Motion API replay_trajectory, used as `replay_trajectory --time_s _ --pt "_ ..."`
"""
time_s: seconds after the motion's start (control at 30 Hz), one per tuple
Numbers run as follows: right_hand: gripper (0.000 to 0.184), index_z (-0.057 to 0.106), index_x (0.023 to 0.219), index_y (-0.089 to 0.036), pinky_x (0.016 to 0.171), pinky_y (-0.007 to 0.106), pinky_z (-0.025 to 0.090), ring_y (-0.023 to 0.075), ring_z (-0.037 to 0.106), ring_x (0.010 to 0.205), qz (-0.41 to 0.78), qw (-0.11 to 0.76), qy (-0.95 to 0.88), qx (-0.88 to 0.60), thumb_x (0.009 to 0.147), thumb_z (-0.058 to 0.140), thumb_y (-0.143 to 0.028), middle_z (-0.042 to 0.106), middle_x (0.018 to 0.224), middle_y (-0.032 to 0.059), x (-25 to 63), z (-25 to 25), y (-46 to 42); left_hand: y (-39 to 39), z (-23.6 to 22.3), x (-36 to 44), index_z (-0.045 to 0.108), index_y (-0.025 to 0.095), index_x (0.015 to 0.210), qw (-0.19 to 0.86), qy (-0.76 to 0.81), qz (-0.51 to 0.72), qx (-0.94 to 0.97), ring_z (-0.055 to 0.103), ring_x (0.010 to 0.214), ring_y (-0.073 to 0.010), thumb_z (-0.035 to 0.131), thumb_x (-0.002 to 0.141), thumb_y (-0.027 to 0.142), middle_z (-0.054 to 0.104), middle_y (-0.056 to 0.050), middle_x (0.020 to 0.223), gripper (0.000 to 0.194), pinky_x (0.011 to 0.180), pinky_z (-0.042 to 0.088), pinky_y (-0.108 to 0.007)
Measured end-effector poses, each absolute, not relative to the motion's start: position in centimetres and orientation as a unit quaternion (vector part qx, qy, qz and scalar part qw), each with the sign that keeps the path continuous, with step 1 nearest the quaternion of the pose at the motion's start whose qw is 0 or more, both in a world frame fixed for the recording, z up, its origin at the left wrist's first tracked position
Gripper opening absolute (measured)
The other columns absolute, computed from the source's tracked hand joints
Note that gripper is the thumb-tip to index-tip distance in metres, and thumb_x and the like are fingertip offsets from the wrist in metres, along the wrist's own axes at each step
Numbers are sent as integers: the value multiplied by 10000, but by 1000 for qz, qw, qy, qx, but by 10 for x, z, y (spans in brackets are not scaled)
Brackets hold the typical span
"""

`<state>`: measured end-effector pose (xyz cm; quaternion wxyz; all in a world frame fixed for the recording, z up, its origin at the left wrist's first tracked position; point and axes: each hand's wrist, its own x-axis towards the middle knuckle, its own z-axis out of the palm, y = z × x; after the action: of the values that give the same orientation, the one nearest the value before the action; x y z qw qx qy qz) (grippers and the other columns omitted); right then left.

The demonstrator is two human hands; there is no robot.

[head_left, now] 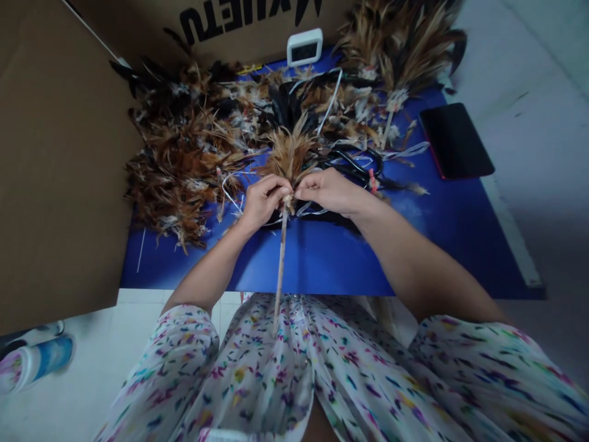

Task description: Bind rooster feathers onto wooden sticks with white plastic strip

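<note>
A feather duster (289,153) stands between my hands, with tan and black feathers fanned at the top of a thin wooden stick (281,264). The stick runs down past the table edge over my lap. My left hand (265,199) is closed, its thumb and fingers pinching the feather base at the stick's top. From the other side, my right hand (327,191) pinches thumb and forefinger together beside the same spot. What lies between those right fingertips is too small to make out. Black-handled scissors (354,161) lie just behind my right hand, partly covered by feathers and clear ties.
Loose brown feather bunches (184,159) cover the blue table (331,264) at left and back. A fuller feather bunch (402,46) stands at back right. A phone (457,141) lies at right. A white digital display (304,48) stands before the cardboard box (257,27). Cardboard (59,153) walls the left.
</note>
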<state>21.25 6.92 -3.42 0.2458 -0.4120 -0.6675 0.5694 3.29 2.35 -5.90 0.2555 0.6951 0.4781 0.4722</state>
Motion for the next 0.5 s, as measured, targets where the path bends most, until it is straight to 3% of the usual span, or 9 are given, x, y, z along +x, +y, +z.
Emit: replay_trajectory --time_s 0.17,0.5 --pt "149 638 604 -144 484 233 246 55 381 508 584 263 -643 -420 708 708 -223 510 517 -42 214 -31 59 23 -55 30 666 171 766 249 465 448 722 585 694 -111 589 893 500 629 -17 725 361 668 445 -247" --pt "218 597 677 -145 459 248 164 37 265 445 644 278 -574 -424 747 708 -319 357 463 -94 220 -30 44 27 -55 32 685 166 780 234 430 440 753 596 686 -108 617 875 497 651 -16 713 351 651 441 -235"
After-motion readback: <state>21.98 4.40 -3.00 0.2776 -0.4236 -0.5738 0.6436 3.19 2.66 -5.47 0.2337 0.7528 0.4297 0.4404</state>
